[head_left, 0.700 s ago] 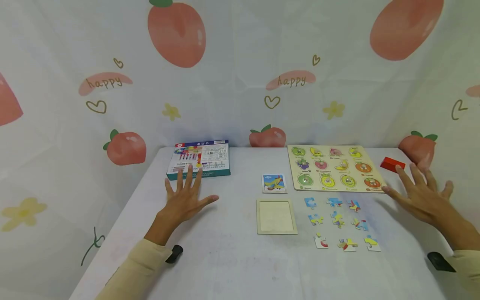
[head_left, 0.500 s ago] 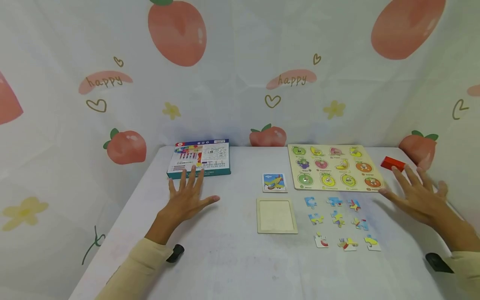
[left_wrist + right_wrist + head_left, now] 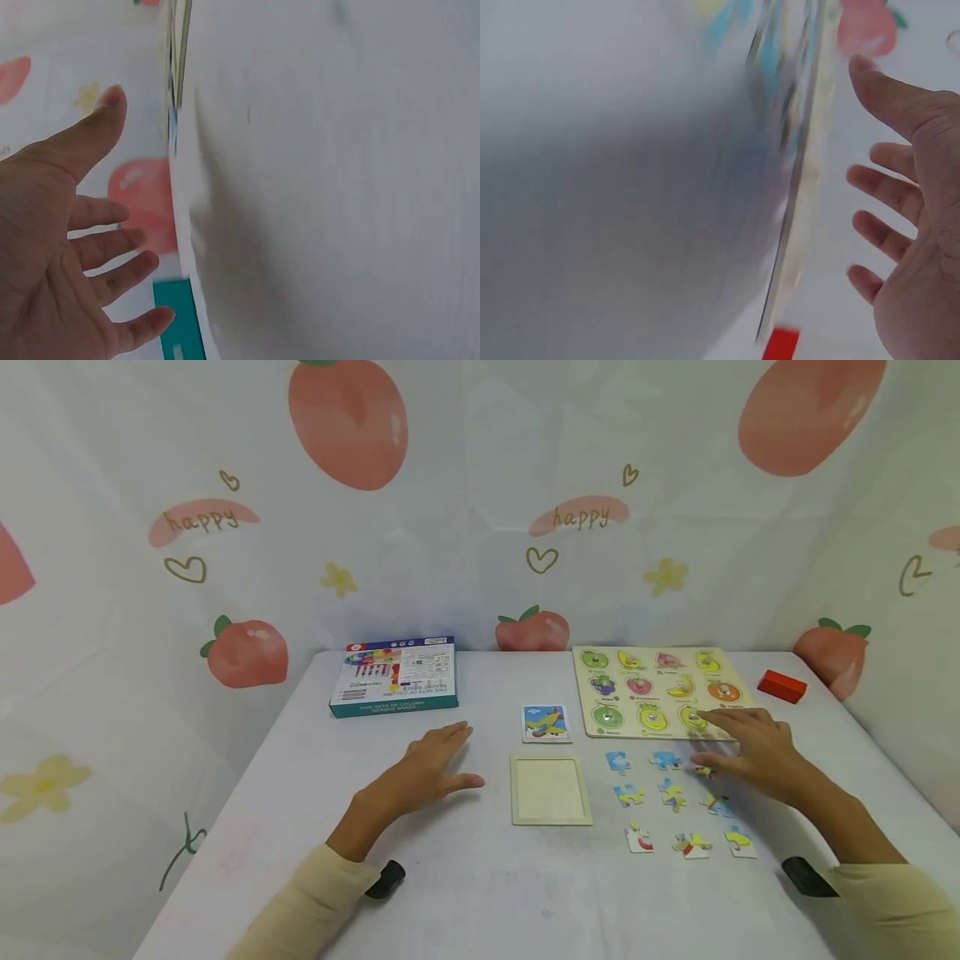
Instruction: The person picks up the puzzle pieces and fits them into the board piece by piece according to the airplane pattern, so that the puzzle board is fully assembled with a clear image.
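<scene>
My left hand (image 3: pixel 422 772) hovers over the table left of a square wooden puzzle frame (image 3: pixel 513 791), its fingers extended, holding nothing. My right hand (image 3: pixel 763 752) is above the right side, fingers spread and nothing in them; in the head view it overlaps the corner of the fruit puzzle board (image 3: pixel 626 692) and part of the top right jigsaw piece. Several loose jigsaw pieces (image 3: pixel 672 795) lie in rows right of the frame. Behind the frame lies a square picture card (image 3: pixel 546 724) with a yellow plane. The left wrist view shows the left hand (image 3: pixel 67 247) with its thumb apart.
A flat box with a teal side (image 3: pixel 395 705) lies at the back left of the white-covered table (image 3: pixel 465 893). At the back right, beyond the fruit board, is a red block (image 3: pixel 782 686). A fruit-printed cloth (image 3: pixel 465 527) hangs behind the table.
Both hands have moved inward: the left to the right, away from the box, and the right to the left, over the board's corner. The objects have stayed in place.
</scene>
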Action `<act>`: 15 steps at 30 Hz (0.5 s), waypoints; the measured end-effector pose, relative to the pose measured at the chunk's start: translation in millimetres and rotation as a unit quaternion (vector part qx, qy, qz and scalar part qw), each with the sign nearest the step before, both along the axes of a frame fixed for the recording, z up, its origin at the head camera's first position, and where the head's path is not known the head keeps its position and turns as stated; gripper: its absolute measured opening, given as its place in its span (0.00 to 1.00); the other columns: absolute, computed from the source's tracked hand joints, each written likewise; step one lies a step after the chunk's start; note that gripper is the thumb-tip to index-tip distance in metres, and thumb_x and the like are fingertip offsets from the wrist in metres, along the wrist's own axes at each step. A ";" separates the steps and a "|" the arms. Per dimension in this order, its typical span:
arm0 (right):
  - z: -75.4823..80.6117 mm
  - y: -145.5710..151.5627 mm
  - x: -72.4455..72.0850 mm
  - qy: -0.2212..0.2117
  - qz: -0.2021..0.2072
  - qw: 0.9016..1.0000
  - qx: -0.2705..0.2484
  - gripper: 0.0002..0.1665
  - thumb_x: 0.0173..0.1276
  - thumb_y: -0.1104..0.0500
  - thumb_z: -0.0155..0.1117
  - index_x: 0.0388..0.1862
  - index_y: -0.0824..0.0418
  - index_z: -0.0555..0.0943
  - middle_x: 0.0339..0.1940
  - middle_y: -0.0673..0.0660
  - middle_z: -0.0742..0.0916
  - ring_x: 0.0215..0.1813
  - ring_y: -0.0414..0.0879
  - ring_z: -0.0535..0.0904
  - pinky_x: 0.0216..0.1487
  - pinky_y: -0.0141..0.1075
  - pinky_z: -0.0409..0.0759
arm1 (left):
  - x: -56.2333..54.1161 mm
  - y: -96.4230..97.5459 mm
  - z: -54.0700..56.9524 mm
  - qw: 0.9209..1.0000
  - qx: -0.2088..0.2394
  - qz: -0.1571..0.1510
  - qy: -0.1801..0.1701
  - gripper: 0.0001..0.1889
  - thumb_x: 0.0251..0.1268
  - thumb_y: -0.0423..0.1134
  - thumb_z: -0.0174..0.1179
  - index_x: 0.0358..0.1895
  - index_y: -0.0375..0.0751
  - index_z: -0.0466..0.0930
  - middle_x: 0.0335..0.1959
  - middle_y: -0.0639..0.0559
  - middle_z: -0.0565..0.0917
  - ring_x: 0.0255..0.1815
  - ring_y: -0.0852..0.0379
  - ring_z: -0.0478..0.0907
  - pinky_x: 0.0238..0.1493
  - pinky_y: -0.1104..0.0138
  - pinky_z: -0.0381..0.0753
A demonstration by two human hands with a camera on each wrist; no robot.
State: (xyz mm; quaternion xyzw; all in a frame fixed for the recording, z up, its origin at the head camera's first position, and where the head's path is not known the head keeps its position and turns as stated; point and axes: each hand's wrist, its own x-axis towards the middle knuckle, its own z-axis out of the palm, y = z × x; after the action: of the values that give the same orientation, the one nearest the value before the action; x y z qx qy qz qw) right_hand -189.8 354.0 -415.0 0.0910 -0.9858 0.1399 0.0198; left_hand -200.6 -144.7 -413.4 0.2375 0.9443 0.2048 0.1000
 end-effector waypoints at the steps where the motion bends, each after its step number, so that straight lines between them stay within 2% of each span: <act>1: 1.2 -7.2 -0.4 0.000 0.009 1.000 -0.006 0.53 0.63 0.31 0.74 0.77 0.62 0.74 0.75 0.74 0.75 0.73 0.77 0.60 0.60 0.73 0.62 | 1.1 5.1 -0.7 1.000 -0.001 -0.010 -0.001 0.49 0.70 0.63 0.67 0.85 0.40 0.57 0.86 0.44 0.59 0.86 0.40 0.55 0.79 0.37 0.57; 4: 3.4 -27.9 -2.1 -0.007 0.040 0.999 -0.033 0.47 0.64 0.36 0.77 0.73 0.61 0.79 0.72 0.72 0.79 0.71 0.74 0.65 0.62 0.73 0.62 | 3.8 19.4 -2.3 0.999 -0.011 -0.034 -0.004 0.50 0.69 0.64 0.67 0.85 0.41 0.58 0.86 0.46 0.59 0.86 0.41 0.55 0.78 0.38 0.59; 9: 3.7 -56.7 -7.3 -0.032 0.090 0.992 -0.076 0.37 0.63 0.42 0.81 0.66 0.60 0.85 0.66 0.66 0.86 0.68 0.67 0.72 0.65 0.70 0.67 | 7.0 36.0 -4.7 0.998 -0.034 -0.052 -0.008 0.53 0.66 0.66 0.69 0.85 0.40 0.58 0.86 0.47 0.61 0.86 0.44 0.55 0.78 0.40 0.59; 15: 1.6 -77.0 -12.0 -0.068 0.111 0.985 -0.113 0.31 0.64 0.47 0.81 0.63 0.58 0.87 0.64 0.61 0.88 0.66 0.62 0.73 0.64 0.64 0.73 | 12.6 48.9 -3.2 0.997 -0.034 -0.060 -0.027 0.55 0.61 0.66 0.73 0.84 0.41 0.59 0.85 0.48 0.63 0.85 0.44 0.56 0.79 0.41 0.57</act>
State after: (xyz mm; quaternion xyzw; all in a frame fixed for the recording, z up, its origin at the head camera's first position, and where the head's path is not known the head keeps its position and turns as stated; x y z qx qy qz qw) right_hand -201.8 277.0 -413.4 0.1872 -0.9463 0.2580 -0.0529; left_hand -188.0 -95.9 -416.6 0.2845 0.9318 0.1725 0.1454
